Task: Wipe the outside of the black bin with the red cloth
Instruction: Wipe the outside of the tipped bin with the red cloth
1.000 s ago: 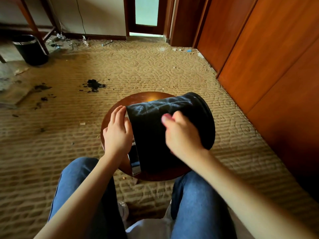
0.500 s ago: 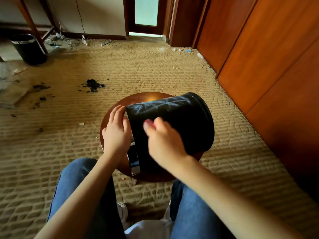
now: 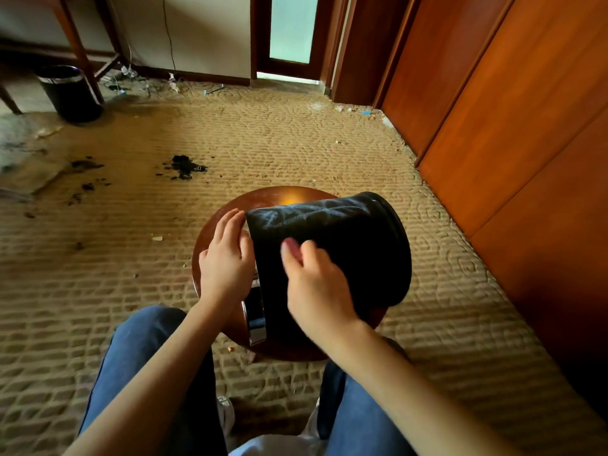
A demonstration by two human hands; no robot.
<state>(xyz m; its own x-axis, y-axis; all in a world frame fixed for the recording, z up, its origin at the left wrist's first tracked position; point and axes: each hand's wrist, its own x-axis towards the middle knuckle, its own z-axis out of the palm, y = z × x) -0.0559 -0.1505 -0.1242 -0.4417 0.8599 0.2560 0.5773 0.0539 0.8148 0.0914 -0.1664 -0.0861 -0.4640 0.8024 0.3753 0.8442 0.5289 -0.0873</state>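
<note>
One view only, from the head camera looking down over the person's knees. The black bin (image 3: 345, 232) lies on its side on a small round wooden counter (image 3: 279, 195), its shiny metal rim band (image 3: 256, 319) at the near-left end and its closed base turned to the far right.

The left grip (image 3: 225, 258) rests against the rim end, fingers fairly straight and released, pressing to steady the bin. The right grip (image 3: 316, 284) sits on the upper side wall, fingers curled; a small pinkish-red patch at its fingertips I take to be the red cloth (image 3: 289, 247), bunched and mostly hidden under the palm. That hand is blurred, so the hold is a judgement: clenched on the cloth.

The step in hand looks like wiping the side wall itself. The next move probably calls for rolling the bin under the steadying hand to bring an unwiped strip upward, with enough pressure to stop it rolling off the counter.

As for contents, the bin's mouth faces away from the camera, so what is inside cannot be told. A second black bin (image 3: 70, 97) stands upright far left on the floor; its inside is not visible either. Dark debris (image 3: 184, 166) lies loose on the carpet (image 3: 296, 143).
</note>
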